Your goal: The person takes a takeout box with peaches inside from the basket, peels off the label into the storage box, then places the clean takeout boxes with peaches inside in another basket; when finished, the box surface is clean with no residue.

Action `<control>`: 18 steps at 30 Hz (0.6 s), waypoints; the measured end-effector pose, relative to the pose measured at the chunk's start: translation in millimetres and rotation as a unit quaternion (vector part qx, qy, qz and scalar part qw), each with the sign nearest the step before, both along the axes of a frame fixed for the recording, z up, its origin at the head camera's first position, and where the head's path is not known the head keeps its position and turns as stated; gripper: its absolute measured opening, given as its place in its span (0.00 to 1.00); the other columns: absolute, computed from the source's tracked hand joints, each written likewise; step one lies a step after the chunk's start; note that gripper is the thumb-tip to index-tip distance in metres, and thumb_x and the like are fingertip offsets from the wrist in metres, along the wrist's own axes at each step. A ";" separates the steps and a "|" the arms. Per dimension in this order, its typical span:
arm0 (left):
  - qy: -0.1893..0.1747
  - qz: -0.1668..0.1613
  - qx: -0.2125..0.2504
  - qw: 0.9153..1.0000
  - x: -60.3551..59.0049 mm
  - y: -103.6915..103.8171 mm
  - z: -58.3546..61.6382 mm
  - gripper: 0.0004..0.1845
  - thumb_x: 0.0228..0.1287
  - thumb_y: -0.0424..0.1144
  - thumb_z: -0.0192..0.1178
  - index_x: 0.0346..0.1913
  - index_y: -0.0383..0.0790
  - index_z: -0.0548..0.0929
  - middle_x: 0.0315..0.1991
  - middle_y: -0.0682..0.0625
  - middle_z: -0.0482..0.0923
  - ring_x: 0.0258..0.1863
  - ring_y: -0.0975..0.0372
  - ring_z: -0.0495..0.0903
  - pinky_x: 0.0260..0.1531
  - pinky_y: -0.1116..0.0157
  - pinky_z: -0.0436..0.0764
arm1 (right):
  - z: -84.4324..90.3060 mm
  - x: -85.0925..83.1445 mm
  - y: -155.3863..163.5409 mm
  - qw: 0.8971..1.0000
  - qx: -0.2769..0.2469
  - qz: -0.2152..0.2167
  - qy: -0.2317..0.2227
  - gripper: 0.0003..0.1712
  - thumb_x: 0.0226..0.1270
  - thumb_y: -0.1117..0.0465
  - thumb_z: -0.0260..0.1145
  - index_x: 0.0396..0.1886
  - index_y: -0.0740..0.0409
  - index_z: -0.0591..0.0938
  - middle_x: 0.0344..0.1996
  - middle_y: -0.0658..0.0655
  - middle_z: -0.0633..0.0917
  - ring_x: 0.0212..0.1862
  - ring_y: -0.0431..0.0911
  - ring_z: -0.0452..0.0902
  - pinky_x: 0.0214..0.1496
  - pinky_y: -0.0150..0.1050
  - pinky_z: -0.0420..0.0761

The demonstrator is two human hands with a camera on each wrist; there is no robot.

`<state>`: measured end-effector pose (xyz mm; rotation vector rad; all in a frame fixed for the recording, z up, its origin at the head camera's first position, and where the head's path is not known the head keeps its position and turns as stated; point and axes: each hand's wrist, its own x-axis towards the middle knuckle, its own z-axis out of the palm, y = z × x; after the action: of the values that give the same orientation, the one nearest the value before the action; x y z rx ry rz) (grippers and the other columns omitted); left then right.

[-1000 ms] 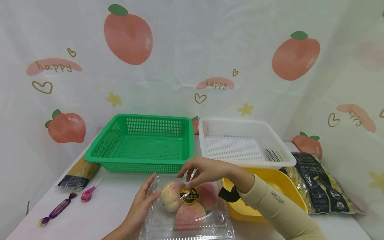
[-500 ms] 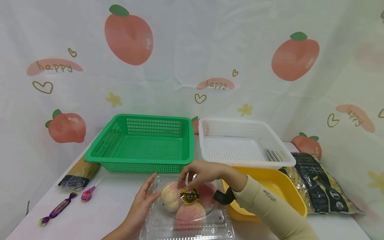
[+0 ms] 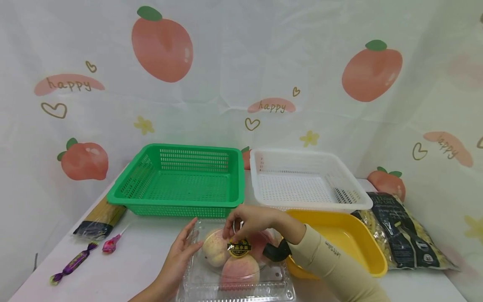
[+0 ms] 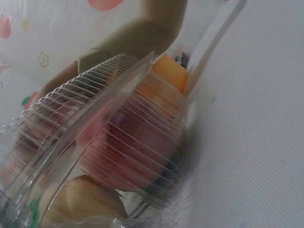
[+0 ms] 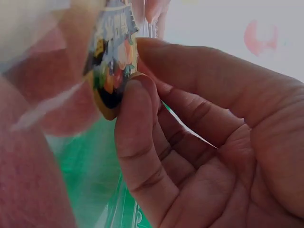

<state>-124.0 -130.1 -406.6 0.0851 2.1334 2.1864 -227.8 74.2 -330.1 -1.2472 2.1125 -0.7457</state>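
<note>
Over the last second the right hand (image 3: 247, 220) has come down onto the clamshell (image 3: 235, 268) before the green basket (image 3: 181, 180), fingertips now pinching its sticker (image 3: 239, 248), while the left hand (image 3: 177, 256) stays flat against its side.

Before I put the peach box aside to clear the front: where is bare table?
Bare table lies between the sweets and the peach box. Both the green basket and white basket are empty. Crowded: right side, yellow tray, pasta bag.
</note>
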 end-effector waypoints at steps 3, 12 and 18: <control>0.000 -0.003 0.001 1.000 -0.2 0.0 -0.3 0.34 0.69 0.38 0.49 0.73 0.43 0.48 0.75 0.40 0.36 0.72 0.41 0.39 0.67 0.39 0.49 | -1.3 0.0 1.1 1.000 -0.002 0.001 0.006 0.07 0.55 0.69 0.68 0.35 0.63 0.84 0.32 0.56 0.85 0.29 0.29 0.72 0.35 0.24 0.78; -0.002 0.000 -0.002 1.000 0.5 -0.8 -0.8 0.33 0.69 0.37 0.49 0.73 0.42 0.48 0.75 0.40 0.36 0.72 0.41 0.39 0.67 0.40 0.49 | -2.7 -1.3 2.9 1.000 -0.009 0.017 0.012 0.03 0.55 0.70 0.68 0.29 0.67 0.83 0.29 0.57 0.83 0.27 0.28 0.70 0.33 0.24 0.77; 0.003 0.003 -0.004 1.000 0.6 -1.2 -1.6 0.34 0.69 0.35 0.49 0.73 0.41 0.47 0.74 0.38 0.36 0.72 0.40 0.40 0.66 0.40 0.50 | -1.8 -1.2 2.5 1.000 -0.010 0.020 0.019 0.03 0.54 0.70 0.69 0.27 0.67 0.82 0.26 0.57 0.82 0.26 0.28 0.70 0.31 0.23 0.76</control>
<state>-123.4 -131.4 -408.1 0.0857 2.1472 2.1834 -229.0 76.8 -331.9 -1.3194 2.1085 -0.7345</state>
